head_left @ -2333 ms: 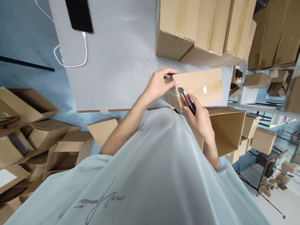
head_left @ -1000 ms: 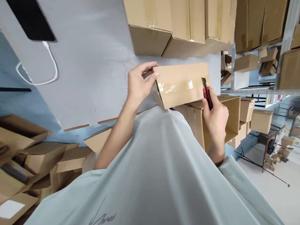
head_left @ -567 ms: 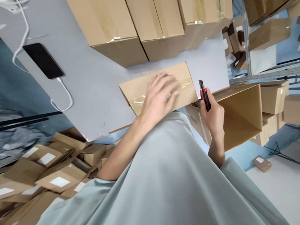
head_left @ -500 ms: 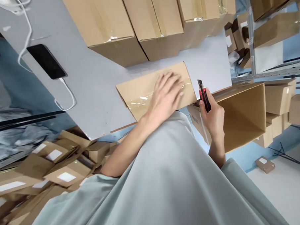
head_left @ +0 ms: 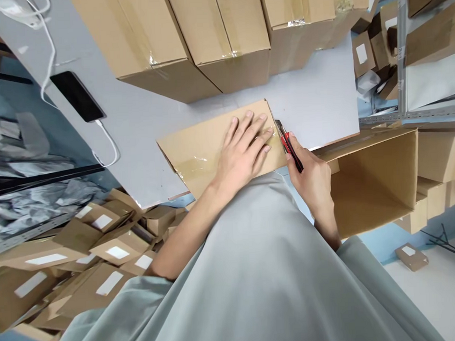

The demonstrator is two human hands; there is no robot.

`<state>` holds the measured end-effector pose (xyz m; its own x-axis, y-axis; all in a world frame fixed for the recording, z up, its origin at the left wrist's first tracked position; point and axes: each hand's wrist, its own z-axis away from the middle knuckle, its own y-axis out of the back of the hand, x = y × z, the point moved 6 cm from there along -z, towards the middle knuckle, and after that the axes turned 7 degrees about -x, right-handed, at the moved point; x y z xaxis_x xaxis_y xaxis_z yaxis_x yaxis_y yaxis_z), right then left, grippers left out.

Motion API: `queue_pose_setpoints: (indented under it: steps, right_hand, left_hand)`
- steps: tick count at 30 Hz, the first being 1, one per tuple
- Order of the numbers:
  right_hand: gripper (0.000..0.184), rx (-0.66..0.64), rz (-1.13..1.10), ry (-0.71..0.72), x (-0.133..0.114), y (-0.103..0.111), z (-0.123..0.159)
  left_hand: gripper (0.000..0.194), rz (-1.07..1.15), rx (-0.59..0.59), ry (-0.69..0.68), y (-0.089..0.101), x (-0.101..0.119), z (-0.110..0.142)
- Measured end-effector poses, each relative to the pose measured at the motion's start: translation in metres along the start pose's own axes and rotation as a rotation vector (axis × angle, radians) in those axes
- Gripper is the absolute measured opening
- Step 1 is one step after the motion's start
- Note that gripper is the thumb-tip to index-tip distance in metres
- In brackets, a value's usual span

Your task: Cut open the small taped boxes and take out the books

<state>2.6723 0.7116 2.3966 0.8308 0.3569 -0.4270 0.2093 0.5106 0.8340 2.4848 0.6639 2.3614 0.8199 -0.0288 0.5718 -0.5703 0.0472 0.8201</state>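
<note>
A taped cardboard box [head_left: 190, 142] lies at the near edge of the grey table, close against my body. My left hand [head_left: 241, 147] rests flat on its top, fingers spread, near the right end. In my right hand [head_left: 311, 179] is a red and black utility knife [head_left: 291, 150], its blade pointing away from me. The blade is at the box's right edge; whether it has gone into the tape I cannot tell.
Several large taped cartons [head_left: 229, 29] line the table's [head_left: 136, 144] far side. A phone [head_left: 77, 96] with a white cable lies at the left. An open carton [head_left: 375, 184] stands right of my right hand. Labelled parcels [head_left: 118, 250] are heaped below left.
My right hand has brought the utility knife leftward, up to the box's right edge. The box and my left hand sit slightly further left in view, and the view itself has shifted.
</note>
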Motion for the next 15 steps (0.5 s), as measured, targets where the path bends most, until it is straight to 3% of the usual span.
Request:
queue_pose_setpoints:
  steps: [15]
  right_hand:
    - [0.064,-0.075,0.210,-0.082,-0.018,0.006,0.007]
  left_hand:
    - [0.051,0.046,-0.005,0.006,0.000,0.000,-0.001]
